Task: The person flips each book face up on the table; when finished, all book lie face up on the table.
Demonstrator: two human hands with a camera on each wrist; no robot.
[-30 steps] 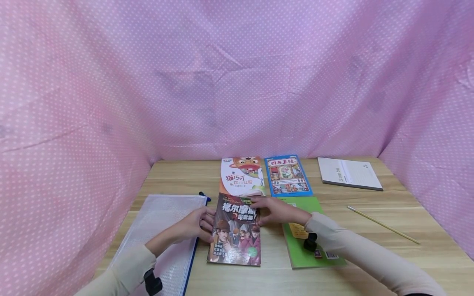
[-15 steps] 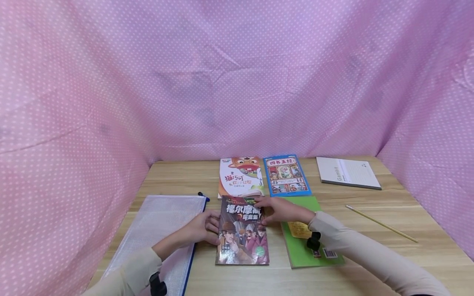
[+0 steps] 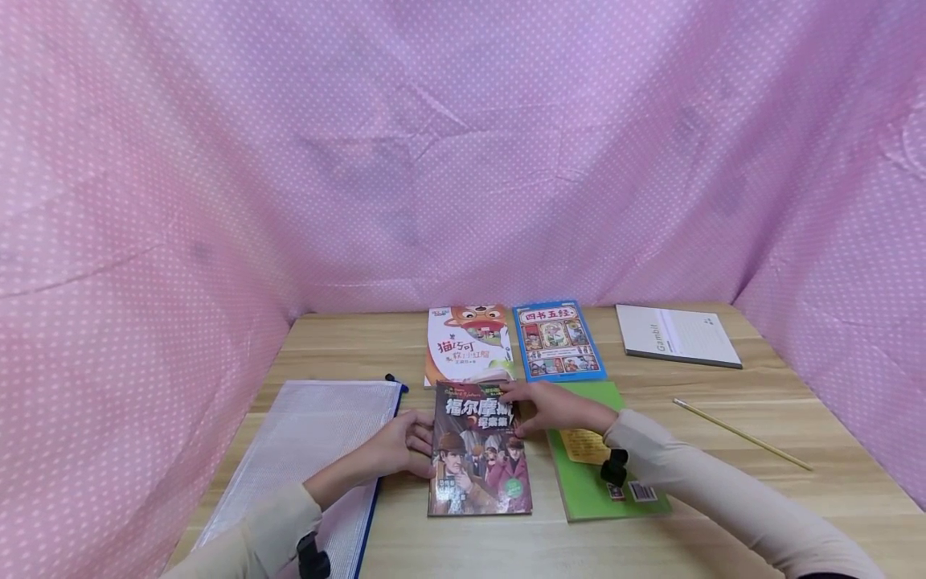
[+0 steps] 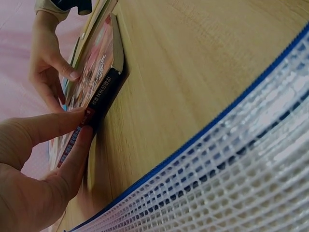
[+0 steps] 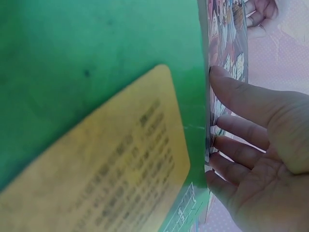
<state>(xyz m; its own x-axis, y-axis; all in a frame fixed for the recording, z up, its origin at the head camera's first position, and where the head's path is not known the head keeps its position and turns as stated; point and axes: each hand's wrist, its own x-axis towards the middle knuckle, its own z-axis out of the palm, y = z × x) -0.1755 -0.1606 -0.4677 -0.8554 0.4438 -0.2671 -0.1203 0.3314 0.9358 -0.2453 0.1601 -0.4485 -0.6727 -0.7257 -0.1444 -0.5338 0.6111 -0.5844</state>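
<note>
A dark paperback with cartoon detectives on its cover [image 3: 481, 470] lies face up at the middle front of the table. My left hand [image 3: 398, 446] holds its left side; in the left wrist view, thumb and forefinger pinch the black spine [image 4: 105, 92]. At the upper right edge my right hand [image 3: 553, 406] grips the same paperback, thumb on the cover's edge and fingers along the side, as the right wrist view shows. A green book [image 3: 579, 490] lies under my right forearm. Left of the paperback, beneath my left forearm, is a mesh zip pouch with blue trim [image 3: 318, 422].
Behind the paperback lie an orange-and-white book [image 3: 466, 354] and a blue-bordered book [image 3: 560, 346]. A pale notebook [image 3: 676, 334] sits at the back right, with a pencil [image 3: 741, 434] in front of it. Pink dotted cloth [image 3: 463, 177] hangs around the wooden table.
Both hands have shifted the paperback to the right and straightened it, the larger part of this in the first half second. Its grip by both hands looks the same.
</note>
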